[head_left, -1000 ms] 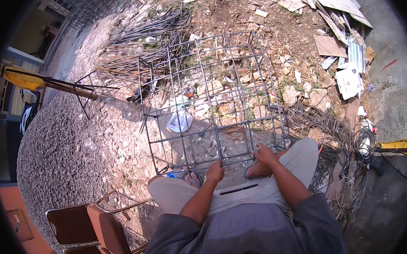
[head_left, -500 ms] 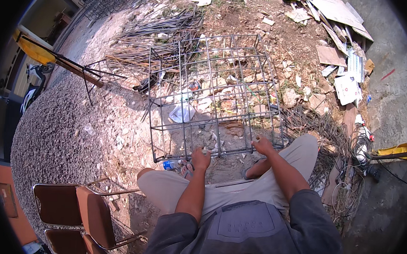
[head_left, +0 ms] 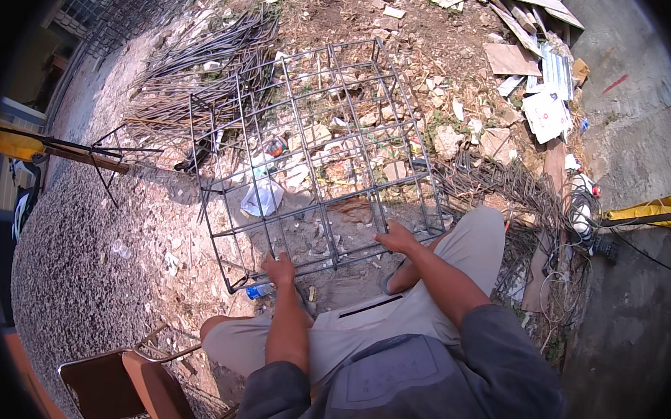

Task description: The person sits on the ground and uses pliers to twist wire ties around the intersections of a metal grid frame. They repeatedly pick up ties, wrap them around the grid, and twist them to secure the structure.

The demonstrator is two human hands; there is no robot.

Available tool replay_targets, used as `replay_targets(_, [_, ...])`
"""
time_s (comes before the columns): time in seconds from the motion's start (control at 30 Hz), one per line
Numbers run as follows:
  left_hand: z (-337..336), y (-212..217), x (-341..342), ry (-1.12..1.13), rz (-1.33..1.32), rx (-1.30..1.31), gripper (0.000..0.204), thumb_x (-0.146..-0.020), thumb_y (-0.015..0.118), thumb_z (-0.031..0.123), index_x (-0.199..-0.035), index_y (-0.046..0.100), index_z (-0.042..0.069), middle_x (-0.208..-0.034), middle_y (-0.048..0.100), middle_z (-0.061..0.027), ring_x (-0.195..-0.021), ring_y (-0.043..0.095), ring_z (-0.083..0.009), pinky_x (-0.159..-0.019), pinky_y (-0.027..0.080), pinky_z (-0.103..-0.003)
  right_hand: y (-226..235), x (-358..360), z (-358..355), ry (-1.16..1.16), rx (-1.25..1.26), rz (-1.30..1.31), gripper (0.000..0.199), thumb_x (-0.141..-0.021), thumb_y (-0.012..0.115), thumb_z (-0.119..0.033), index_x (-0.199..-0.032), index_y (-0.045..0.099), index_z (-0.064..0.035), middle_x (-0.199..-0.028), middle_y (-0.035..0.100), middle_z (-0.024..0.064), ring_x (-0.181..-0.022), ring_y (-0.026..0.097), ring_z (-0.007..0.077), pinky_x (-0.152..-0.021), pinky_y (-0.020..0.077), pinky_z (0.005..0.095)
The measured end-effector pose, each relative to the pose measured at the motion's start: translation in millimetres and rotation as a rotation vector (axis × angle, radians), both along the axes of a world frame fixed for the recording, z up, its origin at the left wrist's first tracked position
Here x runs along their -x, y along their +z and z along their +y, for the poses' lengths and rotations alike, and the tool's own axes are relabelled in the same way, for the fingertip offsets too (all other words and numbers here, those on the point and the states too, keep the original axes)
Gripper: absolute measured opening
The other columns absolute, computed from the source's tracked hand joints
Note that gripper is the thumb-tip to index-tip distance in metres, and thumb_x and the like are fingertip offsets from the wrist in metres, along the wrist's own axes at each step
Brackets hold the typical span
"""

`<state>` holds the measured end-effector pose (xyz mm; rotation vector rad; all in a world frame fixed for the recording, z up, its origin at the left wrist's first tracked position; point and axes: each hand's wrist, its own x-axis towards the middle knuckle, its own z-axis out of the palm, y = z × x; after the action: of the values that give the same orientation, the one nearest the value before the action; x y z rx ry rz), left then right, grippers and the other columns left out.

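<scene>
In the head view, the left hand point(head_left: 279, 268) is curled around the near edge bar of a large rectangular cage of dark, thin steel bars point(head_left: 322, 203), left of that edge's middle. The right hand point(head_left: 397, 239) is clenched on the same bar, farther right; its fingertips are partly hidden. The cage lies on rubble-strewn ground in front of the person's beige trousers point(head_left: 476, 237), which are bent wide at the knees, its long near side slanting up to the right.

Through its open grid shows a crumpled white plastic bag point(head_left: 262, 199); just beside its near left corner lies a blue-labelled plastic bottle point(head_left: 259, 290). Beyond the cage, to the left, is a loose pile of dark and rusty steel rods point(head_left: 210, 63). To its right sits a tangle of thin brown wire point(head_left: 483, 180), with a flat tan board point(head_left: 511, 60) and a white printed sheet point(head_left: 547, 117) farther up. A heap of grey gravel point(head_left: 79, 248) spreads at the left, and a metal-framed chair with brown padding point(head_left: 157, 391) stands at the lower left.
</scene>
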<state>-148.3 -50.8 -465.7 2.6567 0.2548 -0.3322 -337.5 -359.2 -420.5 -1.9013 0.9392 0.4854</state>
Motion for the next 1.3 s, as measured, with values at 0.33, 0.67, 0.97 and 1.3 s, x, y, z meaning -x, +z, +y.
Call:
replay_targets(0.33, [4, -26, -6, -0.108, -0.078, 0.168, 0.074, -0.081, 0.073, 0.034, -0.134, 0.046, -0.011, -0.111, 0.061, -0.0225, -0.102, 0.059, -0.0401, -0.093, 0.045, -0.045, -13, -6, 4, -0.051, 0.094, 0.03, 0.075, -0.081, 0.07, -0.048, -0.127, 0.055, 0.009, -0.12, 0.063, 0.0319, -0.115, 0.061, 0.0425, -0.098, 0.0467, 0.0437])
replay_targets(0.67, [-6, -17, -9, -0.006, 0.004, 0.262, 0.086, -0.073, 0.079, 0.046, -0.131, 0.049, -0.009, -0.121, 0.059, -0.0237, -0.112, 0.057, -0.0408, -0.098, 0.043, -0.047, -27, 4, -1, -0.056, 0.029, -0.034, 0.083, -0.08, 0.07, -0.053, -0.131, 0.052, 0.0097, -0.125, 0.06, 0.0315, -0.12, 0.058, 0.042, -0.102, 0.0455, 0.0435])
replay_targets(0.97, [-10, -8, -5, 0.006, 0.056, 0.194, 0.101, -0.07, 0.079, 0.052, -0.139, 0.041, -0.011, -0.129, 0.057, -0.0269, -0.121, 0.055, -0.0417, -0.104, 0.041, -0.048, -34, 9, 9, -0.084, 0.061, 0.08, 0.072, -0.076, 0.074, -0.054, -0.118, 0.065, 0.0044, -0.115, 0.066, 0.0307, -0.112, 0.063, 0.0407, -0.097, 0.048, 0.0414])
replay_targets(1.3, [-3, -24, -9, 0.018, 0.05, 0.24, 0.094, -0.07, 0.08, 0.051, -0.135, 0.044, -0.008, -0.124, 0.06, -0.0237, -0.116, 0.056, -0.0405, -0.102, 0.041, -0.048, -17, 0, 11, -0.03, 0.052, 0.128, 0.087, -0.077, 0.071, -0.058, -0.12, 0.057, 0.0168, -0.12, 0.061, 0.0351, -0.116, 0.061, 0.043, -0.098, 0.0478, 0.0433])
